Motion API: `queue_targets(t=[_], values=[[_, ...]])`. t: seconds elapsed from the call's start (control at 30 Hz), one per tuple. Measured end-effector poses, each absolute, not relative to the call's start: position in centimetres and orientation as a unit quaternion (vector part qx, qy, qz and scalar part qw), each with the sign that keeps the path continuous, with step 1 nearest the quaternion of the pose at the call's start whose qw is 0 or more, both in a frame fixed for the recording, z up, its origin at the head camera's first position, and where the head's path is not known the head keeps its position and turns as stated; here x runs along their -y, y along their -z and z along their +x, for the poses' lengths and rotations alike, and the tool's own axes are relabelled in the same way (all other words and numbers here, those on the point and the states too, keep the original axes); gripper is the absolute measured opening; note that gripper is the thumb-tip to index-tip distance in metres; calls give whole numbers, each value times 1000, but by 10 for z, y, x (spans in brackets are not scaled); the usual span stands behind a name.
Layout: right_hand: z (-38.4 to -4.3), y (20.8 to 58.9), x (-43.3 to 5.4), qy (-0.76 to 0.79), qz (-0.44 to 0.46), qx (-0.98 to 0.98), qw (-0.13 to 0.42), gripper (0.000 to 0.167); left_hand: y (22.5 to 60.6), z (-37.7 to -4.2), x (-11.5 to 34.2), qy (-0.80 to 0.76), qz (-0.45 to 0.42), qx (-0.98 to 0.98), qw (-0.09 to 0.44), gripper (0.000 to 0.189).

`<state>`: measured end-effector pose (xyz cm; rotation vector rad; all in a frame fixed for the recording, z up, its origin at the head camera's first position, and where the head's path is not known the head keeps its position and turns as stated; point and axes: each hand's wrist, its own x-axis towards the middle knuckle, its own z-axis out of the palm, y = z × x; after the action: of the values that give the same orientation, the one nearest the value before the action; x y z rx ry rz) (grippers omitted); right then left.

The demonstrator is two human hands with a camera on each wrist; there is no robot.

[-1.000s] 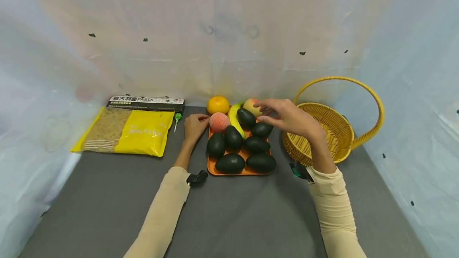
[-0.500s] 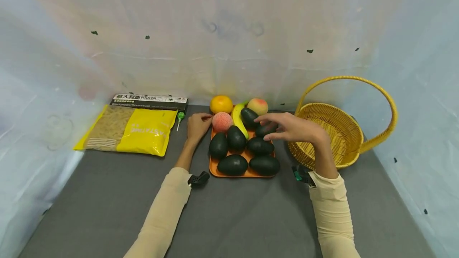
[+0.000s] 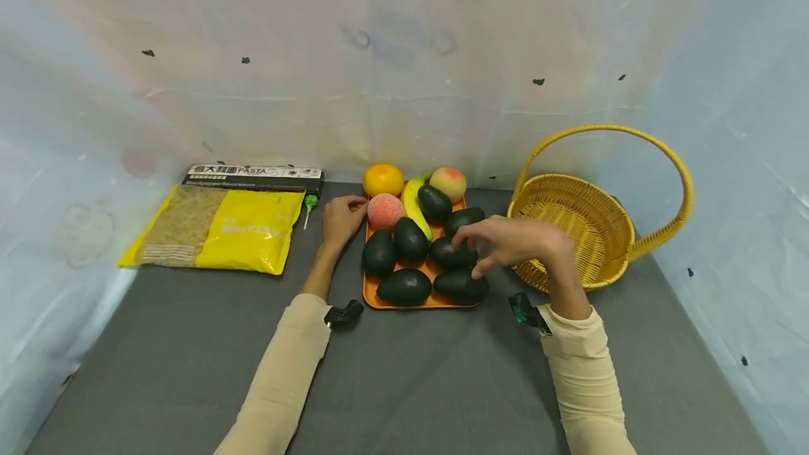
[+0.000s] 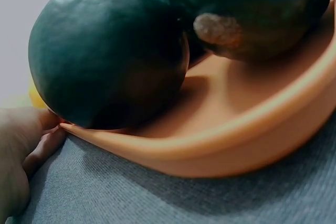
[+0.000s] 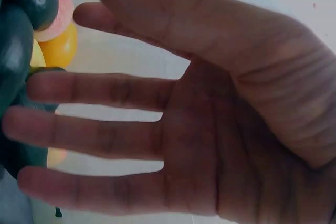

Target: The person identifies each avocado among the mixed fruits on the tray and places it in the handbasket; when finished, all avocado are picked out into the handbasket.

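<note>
An orange tray (image 3: 430,304) holds several dark green avocados (image 3: 406,288), a banana (image 3: 413,209), a pink peach (image 3: 385,212), a paler peach (image 3: 448,184) and an orange (image 3: 383,180). My left hand (image 3: 341,222) is at the tray's left side; in the left wrist view its thumb and finger pinch the rim beside an avocado (image 4: 105,51). Over the right-hand avocados hovers my right hand (image 3: 508,241), holding nothing. The right wrist view shows its fingers (image 5: 100,137) spread and fairly straight, with the fruit at the left edge.
Right of the tray stands a yellow wicker basket (image 3: 622,258) with a tall arched handle. To the left lie a yellow pasta bag (image 3: 253,230), a black pasta box (image 3: 265,185) and a green lollipop (image 3: 310,201). Plastic sheeting (image 3: 404,76) walls the grey table.
My right hand has moved from beside the paler peach toward me, over the avocados on the near right. The left hand stays at the tray's rim. The head view has shifted slightly.
</note>
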<state>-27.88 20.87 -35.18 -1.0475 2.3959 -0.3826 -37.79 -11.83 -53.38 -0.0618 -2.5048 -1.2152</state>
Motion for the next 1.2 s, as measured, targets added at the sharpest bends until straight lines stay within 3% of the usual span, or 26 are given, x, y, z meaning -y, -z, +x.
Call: queue_targets(t=[0.37, 0.67, 1.0, 1.2], values=[[-279, 356, -199, 99, -338, -894, 278, 48, 534, -378, 120, 443, -23, 880, 168, 27], [-279, 366, -188, 87, -221, -909, 342, 57, 534, -378, 121, 438, -23, 884, 163, 28], [-280, 377, -173, 36, -192, -914, 356, 36, 534, -379, 119, 440, -22, 884, 159, 27], [-281, 381, -169, 1, -174, -917, 358, 37, 533, -378, 118, 438, -26, 884, 164, 27]])
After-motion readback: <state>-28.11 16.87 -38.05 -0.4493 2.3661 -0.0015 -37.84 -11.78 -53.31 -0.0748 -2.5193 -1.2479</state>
